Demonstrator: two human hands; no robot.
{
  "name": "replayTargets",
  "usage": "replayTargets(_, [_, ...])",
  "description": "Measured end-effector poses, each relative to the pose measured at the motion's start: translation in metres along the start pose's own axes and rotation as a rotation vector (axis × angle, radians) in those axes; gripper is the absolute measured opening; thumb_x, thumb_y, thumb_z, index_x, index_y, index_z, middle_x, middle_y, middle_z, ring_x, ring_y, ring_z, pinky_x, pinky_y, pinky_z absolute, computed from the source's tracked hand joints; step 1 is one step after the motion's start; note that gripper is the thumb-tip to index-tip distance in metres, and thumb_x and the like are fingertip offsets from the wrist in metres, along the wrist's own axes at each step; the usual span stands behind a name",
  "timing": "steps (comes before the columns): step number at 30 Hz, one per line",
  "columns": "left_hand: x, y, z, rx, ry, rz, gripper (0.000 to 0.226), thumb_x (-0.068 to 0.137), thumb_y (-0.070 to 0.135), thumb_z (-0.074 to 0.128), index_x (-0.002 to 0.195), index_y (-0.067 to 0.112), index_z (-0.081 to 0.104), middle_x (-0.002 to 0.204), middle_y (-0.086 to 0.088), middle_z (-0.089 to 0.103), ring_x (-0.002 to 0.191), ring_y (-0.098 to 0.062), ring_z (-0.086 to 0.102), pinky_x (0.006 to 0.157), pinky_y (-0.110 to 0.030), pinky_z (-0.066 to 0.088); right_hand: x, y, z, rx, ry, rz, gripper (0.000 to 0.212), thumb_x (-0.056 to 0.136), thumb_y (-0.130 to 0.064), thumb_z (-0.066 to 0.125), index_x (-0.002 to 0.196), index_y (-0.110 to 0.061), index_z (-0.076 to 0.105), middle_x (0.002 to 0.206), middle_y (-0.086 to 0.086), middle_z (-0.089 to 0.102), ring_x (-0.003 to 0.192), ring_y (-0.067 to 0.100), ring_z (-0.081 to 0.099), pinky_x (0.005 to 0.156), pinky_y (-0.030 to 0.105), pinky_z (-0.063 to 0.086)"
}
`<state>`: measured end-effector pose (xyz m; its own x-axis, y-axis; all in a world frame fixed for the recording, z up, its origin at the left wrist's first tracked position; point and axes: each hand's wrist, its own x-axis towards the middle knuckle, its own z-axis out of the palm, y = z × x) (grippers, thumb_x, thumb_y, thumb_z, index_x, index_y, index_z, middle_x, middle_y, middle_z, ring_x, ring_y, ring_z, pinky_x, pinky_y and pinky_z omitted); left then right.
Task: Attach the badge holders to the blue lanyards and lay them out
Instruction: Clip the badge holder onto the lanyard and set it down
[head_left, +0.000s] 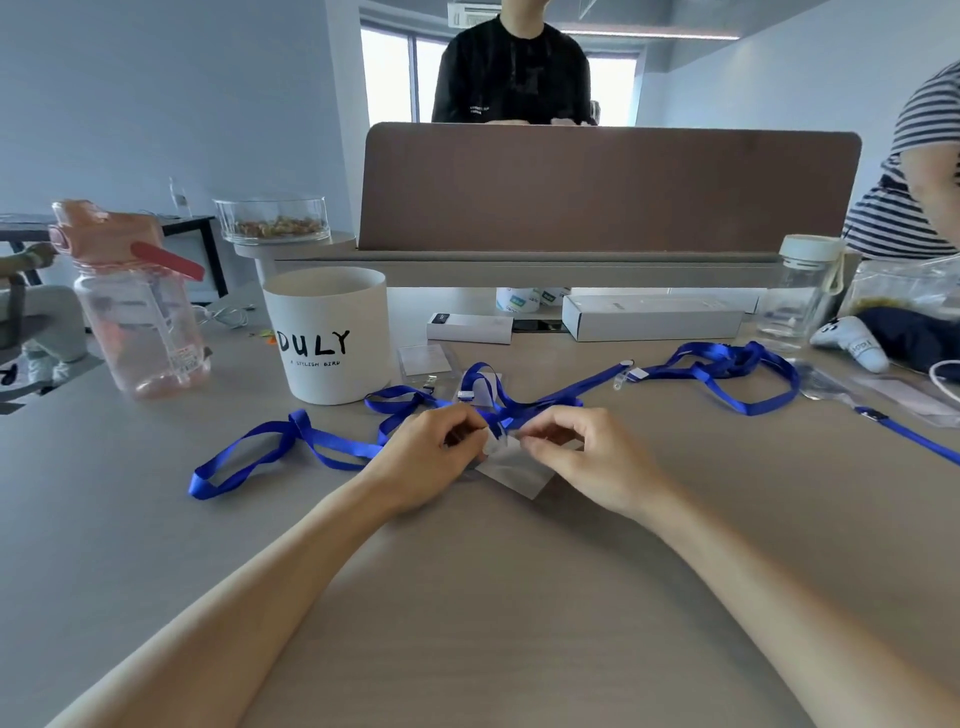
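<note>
L hand (431, 452) pinches blue lanyard (291, 447) end, R hand (582, 457) pinches clear badge holder (519, 470) top, mid-desk (467, 597). Fingertips hide the join; can't tell if clipped.

lanyards (727, 358) royal blue | tub (332, 306) white, black lettering | water bottle (137, 312) pink | divider (608, 187) brown | shirt (893, 213) navy-white stripes | table (493, 597) grey-beige
</note>
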<state>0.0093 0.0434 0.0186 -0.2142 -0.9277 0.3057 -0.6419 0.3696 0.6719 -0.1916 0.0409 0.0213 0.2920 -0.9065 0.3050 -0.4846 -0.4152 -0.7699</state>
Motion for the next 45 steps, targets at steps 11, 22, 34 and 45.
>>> replayTargets(11, [0.004, 0.001, 0.0, -0.078, 0.094, -0.005, 0.009, 0.091, 0.031, 0.063, 0.082, 0.027, 0.063, 0.073, 0.014, 0.065, 0.068, 0.003, 0.057, 0.063, -0.013, 0.043, 0.0, 0.0, -0.003, -0.374, -0.242, 0.127, 0.077, 0.06, -0.069, 0.075, 0.127, -0.037, 0.055, 0.124, -0.013, 0.054, 0.119, 0.007, 0.045, 0.099, 0.03, 0.044])
replayTargets(22, [0.007, -0.005, 0.0, -0.091, 0.196, -0.095, 0.013, 0.093, 0.027, 0.059, 0.08, 0.027, 0.059, 0.072, 0.01, 0.066, 0.068, -0.007, 0.059, 0.067, -0.026, 0.045, 0.003, 0.004, -0.02, -0.02, -0.234, 0.295, 0.096, 0.07, -0.023, 0.087, 0.146, -0.034, 0.031, 0.122, -0.007, 0.053, 0.11, 0.011, 0.055, 0.096, 0.029, 0.045])
replayTargets(34, [0.008, -0.005, 0.002, -0.257, 0.152, -0.145, 0.009, 0.094, 0.025, 0.059, 0.086, 0.024, 0.063, 0.078, 0.012, 0.073, 0.078, -0.005, 0.066, 0.073, -0.027, 0.048, 0.009, -0.002, -0.02, 0.769, 0.23, 0.341, 0.034, 0.085, -0.007, 0.068, 0.116, -0.011, 0.053, 0.112, 0.013, 0.069, 0.099, 0.024, 0.067, 0.056, 0.024, 0.052])
replayTargets(45, [0.004, 0.003, 0.002, -0.372, 0.044, -0.087, 0.01, 0.095, 0.016, 0.057, 0.096, 0.017, 0.067, 0.083, 0.007, 0.075, 0.091, -0.01, 0.069, 0.089, -0.029, 0.052, 0.008, -0.003, -0.018, 0.934, 0.179, 0.253, 0.052, 0.085, -0.003, 0.067, 0.133, -0.01, 0.05, 0.121, 0.014, 0.067, 0.098, 0.026, 0.069, 0.062, 0.027, 0.057])
